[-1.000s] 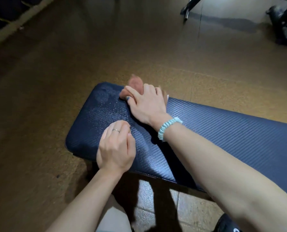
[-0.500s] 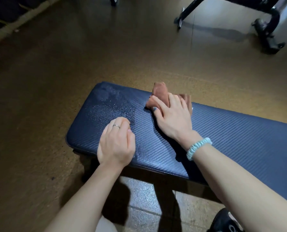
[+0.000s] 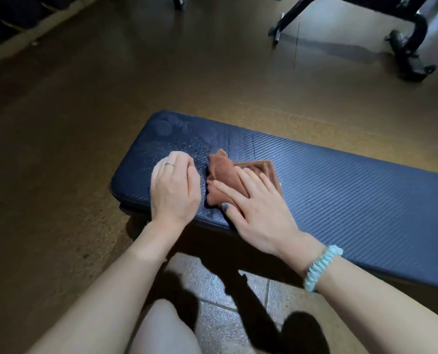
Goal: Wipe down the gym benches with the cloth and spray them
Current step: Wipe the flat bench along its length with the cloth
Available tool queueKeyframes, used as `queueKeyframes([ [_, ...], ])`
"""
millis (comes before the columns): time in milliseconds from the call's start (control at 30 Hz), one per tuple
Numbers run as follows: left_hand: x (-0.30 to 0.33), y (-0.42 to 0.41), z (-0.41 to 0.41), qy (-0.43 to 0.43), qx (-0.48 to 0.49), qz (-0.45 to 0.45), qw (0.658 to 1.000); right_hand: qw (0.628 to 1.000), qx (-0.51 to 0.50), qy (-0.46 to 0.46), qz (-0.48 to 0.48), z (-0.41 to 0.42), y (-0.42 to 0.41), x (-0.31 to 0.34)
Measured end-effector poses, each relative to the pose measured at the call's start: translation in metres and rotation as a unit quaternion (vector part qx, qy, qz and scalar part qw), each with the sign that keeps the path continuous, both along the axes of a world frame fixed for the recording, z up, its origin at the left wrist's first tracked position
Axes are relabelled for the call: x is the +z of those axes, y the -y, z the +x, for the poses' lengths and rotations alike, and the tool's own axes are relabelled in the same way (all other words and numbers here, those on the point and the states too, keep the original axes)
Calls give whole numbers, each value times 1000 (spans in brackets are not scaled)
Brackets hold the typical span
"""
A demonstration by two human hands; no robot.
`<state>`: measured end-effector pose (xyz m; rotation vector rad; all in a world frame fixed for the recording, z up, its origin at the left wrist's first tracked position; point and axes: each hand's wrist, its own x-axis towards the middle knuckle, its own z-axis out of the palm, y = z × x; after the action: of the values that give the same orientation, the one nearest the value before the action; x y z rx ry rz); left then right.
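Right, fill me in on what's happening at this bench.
A person is wiping a dark blue padded bench with a brown cloth. The right hand presses flat on the cloth near the bench's end, fingers spread. The left hand rests beside it on the pad with fingers curled, holding nothing visible. Spray droplets bead on the pad just beyond the hands. No spray bottle is in view.
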<state>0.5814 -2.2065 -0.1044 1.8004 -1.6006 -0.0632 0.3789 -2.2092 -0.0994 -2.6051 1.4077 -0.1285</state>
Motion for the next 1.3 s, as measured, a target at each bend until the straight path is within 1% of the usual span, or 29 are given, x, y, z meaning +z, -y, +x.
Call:
queueKeyframes([
  [67,3,2,20,35,57,-2,998,1000,3,0,-5,4,13,3],
  [133,0,3,48,62,140,54,987,1000,8,3,-16,13,36,0],
  [167,-3,1,60,41,181,99,978,1000,11,6,-23,20,49,-3],
  [200,-6,0,69,3,211,140,967,1000,11,9,-27,31,64,-5],
  [233,-8,-1,73,-36,224,171,959,1000,8,10,-26,43,78,-5],
  [267,-11,-1,74,-51,225,187,955,1000,1,10,-22,56,90,-5],
  [367,-9,-1,68,-44,225,185,956,1000,-3,9,-10,75,99,-4],
  [400,-7,-1,68,-47,229,188,954,1000,11,8,-8,70,89,-3],
  [533,-5,-4,67,-61,228,189,953,992,129,11,-2,21,15,-4],
  [633,-5,-3,67,-68,232,185,953,986,165,1,8,5,13,-8],
  [767,-5,-2,66,-68,233,167,956,984,180,2,3,44,45,-4],
  [967,-4,-1,69,-105,238,175,950,982,189,-5,-11,151,117,1],
  [1033,-6,0,72,-114,229,171,951,984,180,-6,-10,161,124,-1],
  [1100,-6,-2,77,-121,218,175,952,984,175,6,-9,147,108,-1],
  [1133,-6,-3,81,-138,204,181,952,985,173,16,-9,133,91,-1],
  [1167,-5,-5,87,-174,186,193,948,985,173,25,-6,114,71,-2],
  [1267,-5,-12,109,-331,154,214,906,979,201,9,9,64,20,-2],
  [1300,-6,-15,111,-362,153,217,894,978,209,-2,6,56,12,-3],
])
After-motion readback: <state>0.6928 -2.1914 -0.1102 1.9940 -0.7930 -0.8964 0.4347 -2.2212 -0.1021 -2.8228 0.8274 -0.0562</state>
